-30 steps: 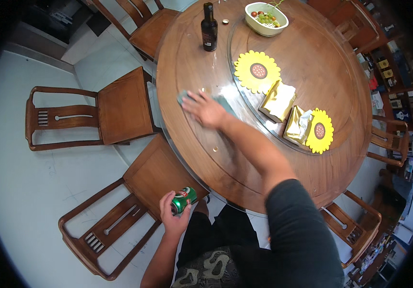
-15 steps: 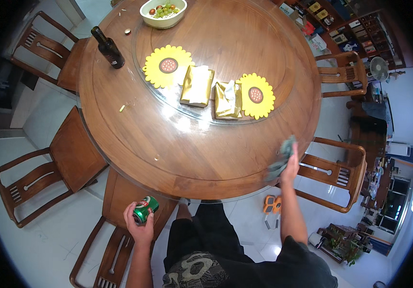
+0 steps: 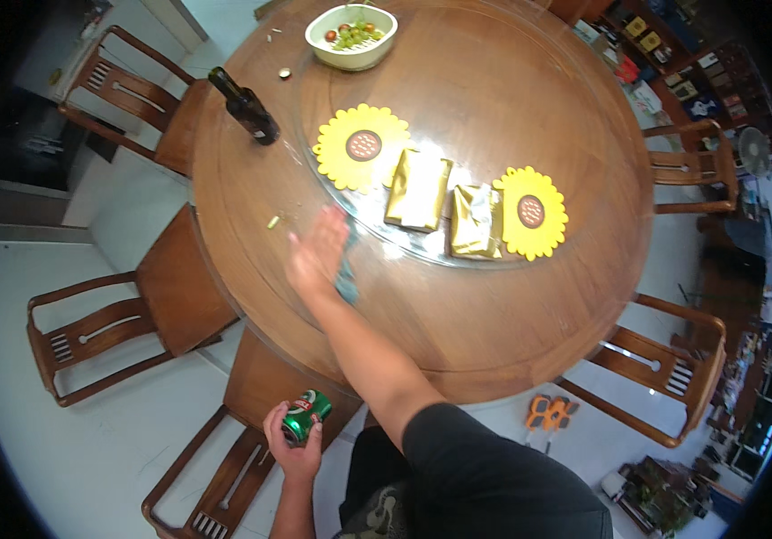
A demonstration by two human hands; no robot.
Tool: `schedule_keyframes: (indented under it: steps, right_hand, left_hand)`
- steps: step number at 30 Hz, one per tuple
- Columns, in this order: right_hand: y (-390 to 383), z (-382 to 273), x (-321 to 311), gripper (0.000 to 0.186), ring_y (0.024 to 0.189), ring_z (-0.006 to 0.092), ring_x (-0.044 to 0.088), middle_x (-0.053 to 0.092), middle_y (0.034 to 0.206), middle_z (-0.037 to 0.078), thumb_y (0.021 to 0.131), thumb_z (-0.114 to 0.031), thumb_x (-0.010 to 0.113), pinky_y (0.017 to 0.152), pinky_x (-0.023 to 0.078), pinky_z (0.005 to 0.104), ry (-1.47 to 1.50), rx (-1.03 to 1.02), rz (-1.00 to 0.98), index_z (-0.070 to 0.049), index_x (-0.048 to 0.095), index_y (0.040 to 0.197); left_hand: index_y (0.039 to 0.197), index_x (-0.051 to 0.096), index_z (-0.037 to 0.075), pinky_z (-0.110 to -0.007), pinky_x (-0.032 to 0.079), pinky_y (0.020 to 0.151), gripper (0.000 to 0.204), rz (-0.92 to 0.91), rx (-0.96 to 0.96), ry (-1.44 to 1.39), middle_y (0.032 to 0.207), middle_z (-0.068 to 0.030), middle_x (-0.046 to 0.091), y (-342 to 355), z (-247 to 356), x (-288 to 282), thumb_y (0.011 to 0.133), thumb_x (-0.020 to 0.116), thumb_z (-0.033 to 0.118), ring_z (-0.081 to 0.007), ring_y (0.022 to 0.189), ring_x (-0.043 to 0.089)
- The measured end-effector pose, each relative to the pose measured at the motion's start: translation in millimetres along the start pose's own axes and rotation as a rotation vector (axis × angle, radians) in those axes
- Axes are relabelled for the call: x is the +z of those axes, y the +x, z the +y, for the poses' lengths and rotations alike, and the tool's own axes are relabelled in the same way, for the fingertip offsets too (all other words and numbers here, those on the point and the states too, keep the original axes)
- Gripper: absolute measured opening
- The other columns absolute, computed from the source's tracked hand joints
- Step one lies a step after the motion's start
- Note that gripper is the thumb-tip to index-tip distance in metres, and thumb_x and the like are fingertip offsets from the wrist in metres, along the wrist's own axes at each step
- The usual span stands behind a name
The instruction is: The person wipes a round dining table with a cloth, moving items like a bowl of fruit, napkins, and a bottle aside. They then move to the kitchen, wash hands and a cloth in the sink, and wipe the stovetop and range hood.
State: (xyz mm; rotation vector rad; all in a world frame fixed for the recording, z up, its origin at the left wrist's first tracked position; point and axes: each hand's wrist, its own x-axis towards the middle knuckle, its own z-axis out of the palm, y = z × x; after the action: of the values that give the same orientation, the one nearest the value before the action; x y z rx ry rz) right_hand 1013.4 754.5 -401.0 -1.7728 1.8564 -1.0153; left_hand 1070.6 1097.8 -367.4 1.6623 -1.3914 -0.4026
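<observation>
- Your right hand (image 3: 317, 254) lies flat on the round wooden tabletop (image 3: 511, 314), fingers spread and pointing up and away from you, palm pressing a blue-grey cloth (image 3: 346, 278).
- The cloth sits directly under that palm; only its right edge shows, a soft crumpled strip beside the hand, just short of the glass turntable (image 3: 458, 108) rim.
- Its visible long axis runs roughly along your forearm, toward the table's middle.
- Your right hand is the one on the cloth; your left hand (image 3: 294, 440) is well apart, down off the table edge, above a wooden chair (image 3: 224, 467).
- That left grip is wrapped around a green drinks can (image 3: 304, 417), which lies tilted on its side in the fingers; smooth, shiny metal.
- The tabletop is polished, reddish and hard, with a few small crumbs (image 3: 273, 221) left of your right hand.
- On the glass: two yellow sunflower-shaped mats (image 3: 361, 148), flat and rubbery-looking, with two gold foil packets (image 3: 418, 189) between them, creased and reflective.
- Farther off, a dark glass bottle (image 3: 244, 106) stands upright, and a pale bowl (image 3: 351, 36) holds small fruit.
</observation>
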Motion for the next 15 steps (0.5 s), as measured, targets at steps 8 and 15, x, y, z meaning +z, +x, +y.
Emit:
schedule_keyframes:
  steps: [8,15]
  right_hand:
    - [85.2,-12.2,-42.4,0.064,0.149,0.0361,0.031,0.037,0.157,0.024,0.085,0.013,0.036,0.125,0.017,0.0446,0.76,-0.425,0.162,0.005,0.043,0.147]
    - [-81.5,196.8,-333.3,0.062,0.145,0.0235,0.04,0.046,0.154,0.015,0.087,0.012,0.035,0.122,0.027,0.0365,1.091,0.02,0.178,0.004,0.046,0.147]
  left_hand:
    - [0.131,0.056,0.001,-0.043,0.043,0.105,0.062,0.017,0.075,0.043,0.127,-0.0192,0.054,9.8,79.4,73.6,0.074,0.081,0.004,-0.0326,0.118,0.056]
    - [0.133,0.053,-0.001,-0.044,0.044,0.104,0.06,0.058,0.103,0.137,0.13,-0.0205,0.053,34.9,122.7,152.6,0.078,0.077,0.004,-0.037,0.121,0.054]
